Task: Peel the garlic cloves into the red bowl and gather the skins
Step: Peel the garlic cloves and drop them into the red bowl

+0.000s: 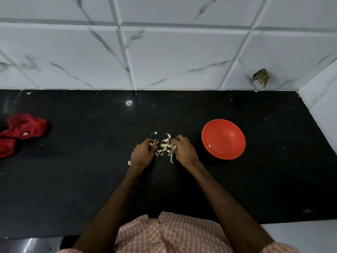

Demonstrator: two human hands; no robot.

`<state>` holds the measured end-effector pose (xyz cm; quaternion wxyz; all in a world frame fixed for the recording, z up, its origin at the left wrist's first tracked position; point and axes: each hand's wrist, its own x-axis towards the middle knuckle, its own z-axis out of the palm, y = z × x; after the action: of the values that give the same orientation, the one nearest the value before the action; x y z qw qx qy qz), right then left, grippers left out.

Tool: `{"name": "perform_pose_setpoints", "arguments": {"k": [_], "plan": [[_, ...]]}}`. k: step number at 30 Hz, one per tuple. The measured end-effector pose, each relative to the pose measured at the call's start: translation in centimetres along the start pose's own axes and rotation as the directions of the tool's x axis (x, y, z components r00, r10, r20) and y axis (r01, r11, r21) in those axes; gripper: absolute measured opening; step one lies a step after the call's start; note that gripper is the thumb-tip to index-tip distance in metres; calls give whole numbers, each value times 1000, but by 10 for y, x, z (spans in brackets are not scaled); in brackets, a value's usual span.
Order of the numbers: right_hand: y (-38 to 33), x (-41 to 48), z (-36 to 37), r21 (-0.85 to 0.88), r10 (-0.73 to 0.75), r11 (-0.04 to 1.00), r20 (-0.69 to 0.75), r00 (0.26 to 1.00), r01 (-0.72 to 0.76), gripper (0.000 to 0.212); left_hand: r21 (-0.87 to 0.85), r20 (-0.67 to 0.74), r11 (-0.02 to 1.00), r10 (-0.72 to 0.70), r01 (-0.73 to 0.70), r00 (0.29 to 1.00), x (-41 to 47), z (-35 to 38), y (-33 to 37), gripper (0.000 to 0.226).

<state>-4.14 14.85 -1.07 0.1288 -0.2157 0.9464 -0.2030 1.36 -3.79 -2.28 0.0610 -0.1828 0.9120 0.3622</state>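
A small heap of pale garlic skins (164, 147) lies on the black counter (91, 179) between my hands. My left hand (143, 153) is curled at the heap's left side, with a pale scrap pinched at its fingertips. My right hand (183, 151) is curled over the heap's right side, fingers touching the skins. The red bowl (223, 139) stands to the right of my right hand, apart from it, with one peeled garlic clove (209, 145) inside near its left wall. Another pale bit (129, 162) lies by my left wrist.
A red mesh bag (20, 132) lies crumpled at the counter's left edge. White marbled wall tiles (164, 52) rise behind the counter, with a side wall (321, 106) at the right. The tile has a broken hole (261, 76). Loose skin flecks dot the counter.
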Motion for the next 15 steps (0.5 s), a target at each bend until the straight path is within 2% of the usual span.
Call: {"name": "perform_pose_setpoints", "arguments": {"k": [4,9,12,15], "plan": [[1,5,4,28,-3,1000,-30,1000,4,34,99,15,995,8,-10,1000,-3,-1,3,32],[2,5,3,97,-3,995,-68,998,10,23,74,-52,996,61,-57,997,-7,0,15,24],[3,6,3,238,63,971,-163,985,-23,18,-27,-92,996,79,-81,993,-7,0,19,17],[0,9,-2,485,200,871,-204,958,-79,18,-200,-35,971,123,-127,992,-3,3,23,13]]}}
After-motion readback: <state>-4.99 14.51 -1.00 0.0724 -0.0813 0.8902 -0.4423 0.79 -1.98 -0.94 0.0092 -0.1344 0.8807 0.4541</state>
